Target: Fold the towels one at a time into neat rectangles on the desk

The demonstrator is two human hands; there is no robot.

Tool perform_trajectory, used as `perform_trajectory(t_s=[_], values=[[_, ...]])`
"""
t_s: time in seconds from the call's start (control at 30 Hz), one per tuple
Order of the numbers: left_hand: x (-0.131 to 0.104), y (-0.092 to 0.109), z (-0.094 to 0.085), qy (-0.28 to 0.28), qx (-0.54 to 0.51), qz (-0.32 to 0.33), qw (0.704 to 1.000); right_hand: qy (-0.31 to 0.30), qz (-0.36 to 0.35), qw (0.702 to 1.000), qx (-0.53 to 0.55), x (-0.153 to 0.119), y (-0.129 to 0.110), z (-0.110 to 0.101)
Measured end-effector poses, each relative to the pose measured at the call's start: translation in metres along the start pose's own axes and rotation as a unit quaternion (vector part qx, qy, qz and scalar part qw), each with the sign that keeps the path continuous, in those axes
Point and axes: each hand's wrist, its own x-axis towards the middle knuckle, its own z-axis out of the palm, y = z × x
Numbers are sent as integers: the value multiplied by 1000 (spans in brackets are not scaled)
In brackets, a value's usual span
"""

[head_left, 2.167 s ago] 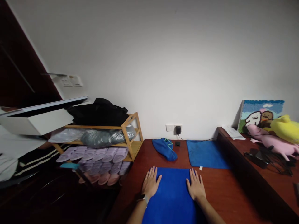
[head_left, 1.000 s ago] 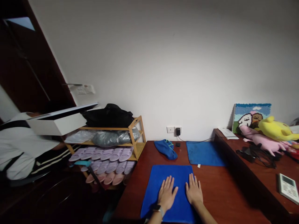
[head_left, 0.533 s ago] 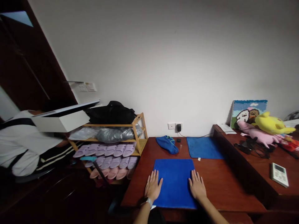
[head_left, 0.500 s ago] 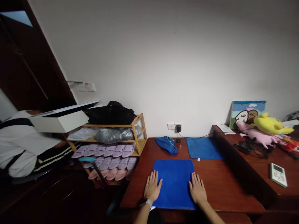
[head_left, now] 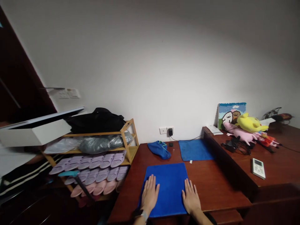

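Observation:
A bright blue cloth (head_left: 167,187) lies spread flat as a square near the front edge of the brown wooden table (head_left: 208,187). My left hand (head_left: 150,193) rests palm down on the cloth's left side, fingers stretched out, a watch on the wrist. On the right edge of the cloth my right hand (head_left: 191,196) lies flat, its fingers slightly spread. Neither hand grips anything. Behind the cloth sit a crumpled blue cloth (head_left: 159,150) and another flat blue cloth (head_left: 196,150).
A slipper rack (head_left: 128,153) stands left of the table, a black bag (head_left: 97,121) and an open white box (head_left: 37,132) on top. A seated person shows at far left. On the raised right surface are plush toys (head_left: 249,123) and a white remote-like device (head_left: 258,168).
My view has turned to the right, so the scene sits further left. My left hand now lies further onto the cloth, and both hands remain flat.

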Motion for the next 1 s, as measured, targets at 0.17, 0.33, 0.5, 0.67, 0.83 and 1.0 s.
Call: perform_trajectory(t_s=[0.17, 0.33, 0.5, 0.67, 0.83, 1.0], values=[[-7, 106, 9, -57, -83, 167, 981, -12, -6, 1000, -17, -2, 2, 0], [-16, 115, 21, -96, -91, 151, 980, -8, -14, 1000, -25, 1, 5, 7], [-30, 26, 7, -99, -27, 56, 993, 1, -5, 1000, -13, 0, 4, 6], [-49, -48, -5, -87, 5, -12, 996, -3, -1, 1000, -15, 0, 3, 1], [-56, -50, -10, -84, -5, -24, 996, -19, 10, 999, -35, -6, -1, -5], [-56, -46, -10, -74, -7, -24, 997, 13, 3, 999, -48, -32, 5, 14]])
